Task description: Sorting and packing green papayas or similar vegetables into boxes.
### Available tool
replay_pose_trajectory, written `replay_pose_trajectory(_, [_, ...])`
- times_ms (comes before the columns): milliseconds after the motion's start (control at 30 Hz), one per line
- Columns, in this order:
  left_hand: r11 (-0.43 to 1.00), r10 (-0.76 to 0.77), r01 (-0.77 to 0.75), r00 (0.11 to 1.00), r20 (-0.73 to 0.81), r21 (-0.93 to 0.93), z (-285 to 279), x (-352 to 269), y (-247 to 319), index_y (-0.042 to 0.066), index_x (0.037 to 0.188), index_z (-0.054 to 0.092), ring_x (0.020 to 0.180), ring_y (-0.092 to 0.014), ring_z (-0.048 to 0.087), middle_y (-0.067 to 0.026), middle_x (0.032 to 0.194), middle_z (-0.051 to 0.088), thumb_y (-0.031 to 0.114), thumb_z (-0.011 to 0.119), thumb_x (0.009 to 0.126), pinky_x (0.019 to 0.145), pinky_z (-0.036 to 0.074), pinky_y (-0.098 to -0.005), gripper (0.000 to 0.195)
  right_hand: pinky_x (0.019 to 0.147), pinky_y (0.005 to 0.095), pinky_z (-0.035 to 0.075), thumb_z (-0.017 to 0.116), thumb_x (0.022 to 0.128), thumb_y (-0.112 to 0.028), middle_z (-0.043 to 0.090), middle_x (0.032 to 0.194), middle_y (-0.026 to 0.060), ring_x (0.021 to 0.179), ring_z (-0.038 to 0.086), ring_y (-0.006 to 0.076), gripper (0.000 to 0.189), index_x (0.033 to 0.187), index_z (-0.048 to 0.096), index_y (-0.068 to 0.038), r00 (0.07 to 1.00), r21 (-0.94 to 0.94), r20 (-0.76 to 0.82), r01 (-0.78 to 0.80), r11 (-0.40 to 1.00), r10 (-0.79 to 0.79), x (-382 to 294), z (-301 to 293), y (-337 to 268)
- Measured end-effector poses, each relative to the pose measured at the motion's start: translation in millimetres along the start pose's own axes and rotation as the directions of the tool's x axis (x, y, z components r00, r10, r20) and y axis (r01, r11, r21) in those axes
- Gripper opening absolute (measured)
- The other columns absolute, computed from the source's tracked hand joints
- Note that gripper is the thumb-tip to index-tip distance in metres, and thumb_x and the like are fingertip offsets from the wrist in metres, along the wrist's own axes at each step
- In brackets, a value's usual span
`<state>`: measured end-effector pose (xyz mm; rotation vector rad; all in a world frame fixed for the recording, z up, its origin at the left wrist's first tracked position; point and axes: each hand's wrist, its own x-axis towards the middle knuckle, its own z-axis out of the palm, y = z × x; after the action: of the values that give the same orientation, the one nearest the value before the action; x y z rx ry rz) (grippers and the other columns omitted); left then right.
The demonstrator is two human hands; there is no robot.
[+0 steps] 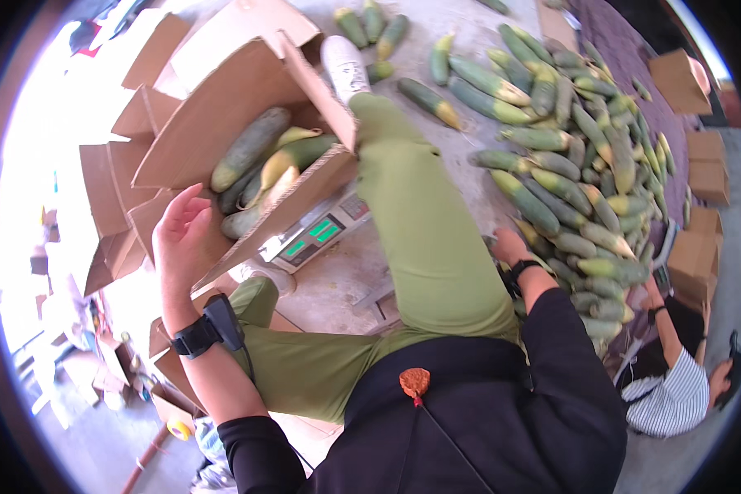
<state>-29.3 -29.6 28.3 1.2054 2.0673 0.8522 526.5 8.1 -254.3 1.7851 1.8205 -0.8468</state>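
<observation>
An open cardboard box (204, 117) stands on a digital scale (312, 238) with lit green readouts, between my legs. Inside lie several green radishes (253, 148) with pale yellowish ends. My left hand (182, 238) is over the box's near left corner, fingers loosely bent and nothing in them; whether it touches the cardboard is unclear. Beside my right knee, at the edge of a large heap of green radishes (559, 191), is my right hand (509, 245). A dark green thing shows at its fingertips, partly hidden by my leg, so its grip cannot be made out.
Loose radishes (429, 102) lie on the concrete floor past my right foot. More cardboard boxes (120, 185) stand at the left, others (694, 247) at the far right. Another person in a striped shirt (670, 395) reaches into the heap from the right.
</observation>
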Motion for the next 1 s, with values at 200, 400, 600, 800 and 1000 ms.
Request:
replay_pose_trajectory(200, [0.995, -0.039, 0.035, 0.998, -0.045, -0.092, -3, -2, 2, 0.005, 0.121, 0.061, 0.09, -0.008, 0.059, -0.0006, 0.097, 0.064, 0.0, 0.062, 0.086, 0.082, 0.047, -0.0225, 0.035, 0.084, 0.0457, 0.051, 0.052, 0.086, -0.01, 0.06, 0.108, 0.0119, 0.104, 0.059, 0.0321, 0.019, 0.103, 0.06, -0.011, 0.994, -0.306, -0.01, 0.097, 0.947, -0.105, 7, 20, -11])
replay_pose_trajectory(400, [0.991, -0.032, 0.027, 0.999, -0.037, -0.129, 3, 2, -3, 0.004, 0.12, 0.061, 0.089, -0.007, 0.059, -0.0002, 0.095, 0.064, -0.003, 0.06, 0.086, 0.081, 0.048, -0.0217, 0.035, 0.081, 0.0451, 0.05, 0.05, 0.089, -0.014, 0.059, 0.107, 0.0071, 0.105, 0.058, 0.0265, 0.018, 0.104, 0.06, -0.014, 0.994, -0.403, -0.077, 0.042, 0.914, -0.079, 18, 47, -5])
replay_pose_trajectory(600, [0.999, -0.009, 0.008, 1.0, -0.01, -0.034, 6, 3, 2, 0.004, 0.116, 0.062, 0.085, -0.012, 0.062, -0.006, 0.093, 0.066, 0.001, 0.064, 0.083, 0.078, 0.051, -0.0266, 0.033, 0.084, 0.0467, 0.047, 0.047, 0.091, -0.021, 0.063, 0.105, 0.0061, 0.106, 0.058, 0.0247, 0.019, 0.105, 0.058, -0.016, 0.994, -0.462, -0.048, 0.065, 0.884, -0.099, 16, 43, -5])
replay_pose_trajectory(800, [0.998, 0.055, -0.056, 0.997, -0.062, -0.023, -2, 1, 3, 0.003, 0.114, 0.063, 0.084, -0.016, 0.065, -0.0096, 0.092, 0.068, 0.002, 0.064, 0.082, 0.078, 0.053, -0.029, 0.032, 0.085, 0.0453, 0.048, 0.051, 0.089, -0.025, 0.064, 0.106, 0.0086, 0.103, 0.06, 0.028, 0.024, 0.109, 0.059, -0.016, 0.997, -0.332, 0.076, 0.026, 0.943, -0.001, 12, 9, -14])
replay_pose_trajectory(1000, [0.995, 0.073, -0.079, 0.992, -0.105, -0.057, -12, -5, 5, 0.003, 0.114, 0.063, 0.083, -0.015, 0.064, -0.0084, 0.091, 0.068, 0.003, 0.065, 0.083, 0.077, 0.052, -0.0286, 0.031, 0.091, 0.0405, 0.047, 0.07, 0.074, -0.01, 0.062, 0.114, 0.0169, 0.107, 0.057, 0.0363, 0.039, 0.111, 0.06, -0.005, 0.946, -0.036, -0.304, 0.109, 0.993, -0.115, -2, -49, 3])
